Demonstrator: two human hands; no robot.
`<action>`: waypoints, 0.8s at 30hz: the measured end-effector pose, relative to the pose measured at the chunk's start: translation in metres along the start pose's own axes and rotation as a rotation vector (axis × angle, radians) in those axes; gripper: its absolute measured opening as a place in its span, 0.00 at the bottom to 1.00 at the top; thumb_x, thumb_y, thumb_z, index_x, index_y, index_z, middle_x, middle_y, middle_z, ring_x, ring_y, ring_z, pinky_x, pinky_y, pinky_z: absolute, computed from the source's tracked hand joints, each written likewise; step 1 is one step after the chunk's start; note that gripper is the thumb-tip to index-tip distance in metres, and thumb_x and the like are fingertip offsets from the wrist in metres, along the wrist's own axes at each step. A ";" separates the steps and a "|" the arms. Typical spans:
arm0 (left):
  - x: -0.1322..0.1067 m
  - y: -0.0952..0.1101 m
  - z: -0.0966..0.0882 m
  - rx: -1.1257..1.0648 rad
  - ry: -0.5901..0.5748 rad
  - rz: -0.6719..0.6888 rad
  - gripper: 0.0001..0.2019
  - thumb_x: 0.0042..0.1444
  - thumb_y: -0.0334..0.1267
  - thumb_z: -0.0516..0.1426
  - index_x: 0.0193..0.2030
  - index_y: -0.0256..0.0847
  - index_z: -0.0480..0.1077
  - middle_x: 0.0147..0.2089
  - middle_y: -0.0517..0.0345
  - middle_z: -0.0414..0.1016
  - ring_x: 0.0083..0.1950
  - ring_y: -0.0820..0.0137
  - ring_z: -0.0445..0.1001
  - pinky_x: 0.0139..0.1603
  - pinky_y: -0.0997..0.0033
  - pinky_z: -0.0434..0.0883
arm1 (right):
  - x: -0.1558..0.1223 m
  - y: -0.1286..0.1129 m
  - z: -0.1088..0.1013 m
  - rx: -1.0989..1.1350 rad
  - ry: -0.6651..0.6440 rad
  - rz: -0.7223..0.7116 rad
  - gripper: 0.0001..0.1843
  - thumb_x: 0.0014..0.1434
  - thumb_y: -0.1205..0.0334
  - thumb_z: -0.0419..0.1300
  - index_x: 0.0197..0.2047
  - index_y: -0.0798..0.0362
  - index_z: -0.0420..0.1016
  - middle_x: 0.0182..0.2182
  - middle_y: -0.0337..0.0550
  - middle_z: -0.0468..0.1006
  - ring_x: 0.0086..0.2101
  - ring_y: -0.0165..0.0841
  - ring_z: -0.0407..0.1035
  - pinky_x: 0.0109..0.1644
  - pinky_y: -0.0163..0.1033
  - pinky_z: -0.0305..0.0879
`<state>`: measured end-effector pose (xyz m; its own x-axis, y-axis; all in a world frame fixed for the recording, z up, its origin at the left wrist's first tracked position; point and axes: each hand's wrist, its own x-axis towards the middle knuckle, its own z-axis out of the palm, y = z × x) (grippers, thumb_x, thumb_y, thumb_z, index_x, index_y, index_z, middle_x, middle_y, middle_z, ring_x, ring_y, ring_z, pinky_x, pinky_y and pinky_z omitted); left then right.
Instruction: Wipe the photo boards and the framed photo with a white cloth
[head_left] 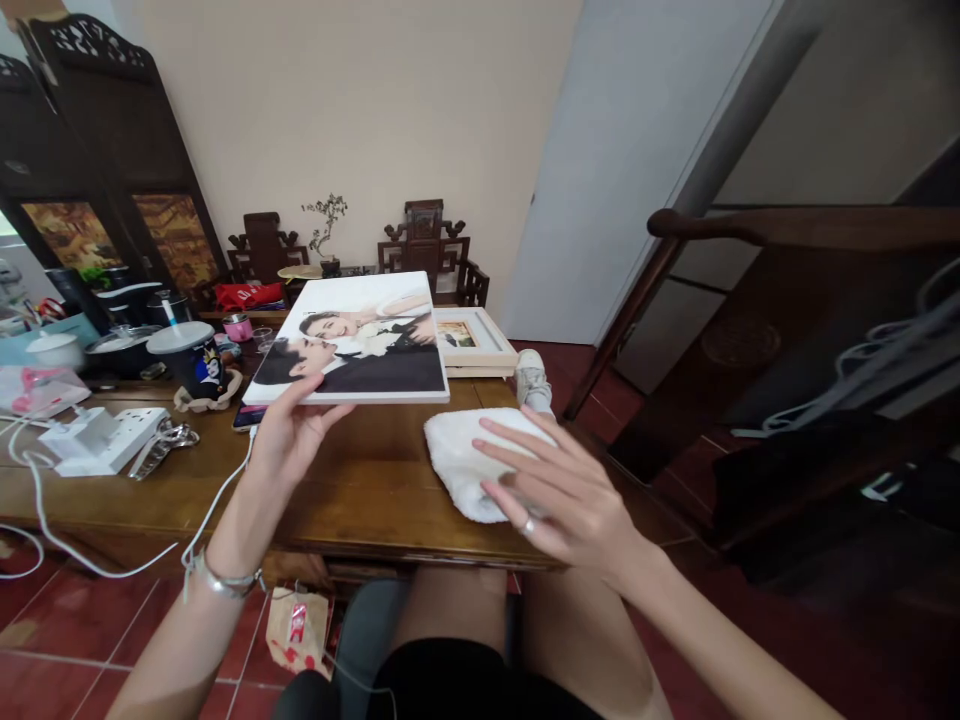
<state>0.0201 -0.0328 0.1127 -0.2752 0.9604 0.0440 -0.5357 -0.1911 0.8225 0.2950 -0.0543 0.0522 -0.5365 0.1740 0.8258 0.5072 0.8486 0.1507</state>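
A white-edged photo panel with a picture of two people is held tilted above the table. My left hand grips its near edge, the thumb on top and the fingers underneath. To the right, a folded white fluffy cloth lies on the wooden table. My right hand is over this cloth with its fingers stretched and apart; whether the fingertips touch the cloth cannot be made out. Behind the panel, light-coloured picture frames are partly hidden.
At the left stand a lidded dark cup, a white power strip with cables and a metal clip. A white shoe shows past the table's right end. A paper bag is below the table. A dark wooden chair stands right.
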 end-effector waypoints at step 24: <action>0.098 -0.051 -0.009 0.006 0.238 -0.493 0.24 0.52 0.23 0.61 0.56 0.35 0.63 0.61 0.31 0.63 0.64 0.49 0.66 0.52 0.53 0.76 | 0.093 0.085 0.048 0.003 0.011 0.218 0.40 0.47 0.81 0.49 0.64 0.56 0.64 0.59 0.48 0.72 0.55 0.41 0.70 0.57 0.48 0.70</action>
<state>0.0134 0.0690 0.0697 -0.1661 0.8632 -0.4767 -0.6429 0.2717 0.7161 0.2562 0.0584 0.1157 -0.4067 0.3484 0.8445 0.6085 0.7928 -0.0340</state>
